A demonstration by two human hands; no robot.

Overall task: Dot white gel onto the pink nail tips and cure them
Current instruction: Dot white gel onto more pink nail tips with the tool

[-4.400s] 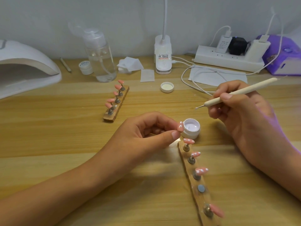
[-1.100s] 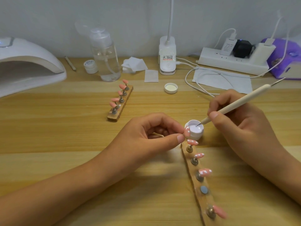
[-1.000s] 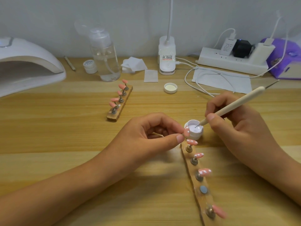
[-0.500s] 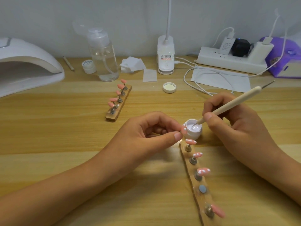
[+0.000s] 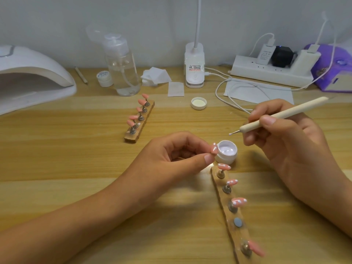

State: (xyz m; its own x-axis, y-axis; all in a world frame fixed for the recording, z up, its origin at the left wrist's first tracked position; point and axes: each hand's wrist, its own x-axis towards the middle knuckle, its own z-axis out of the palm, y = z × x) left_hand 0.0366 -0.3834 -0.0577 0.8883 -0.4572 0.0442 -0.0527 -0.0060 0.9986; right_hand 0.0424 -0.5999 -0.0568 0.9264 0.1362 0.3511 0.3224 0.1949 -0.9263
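Left hand (image 5: 171, 159) pinches pink nail tip (image 5: 272, 149); right hand (image 5: 285, 138) grips dotting tool (image 5: 282, 115), loaded point up-right of tip, near.

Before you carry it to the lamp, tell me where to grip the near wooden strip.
Pinch the near wooden strip across its long edges at the empty grey pad, coming from above. No tip stands there; elsewhere the dotted pink tips overhang its right edge, and their gel is probably uncured.
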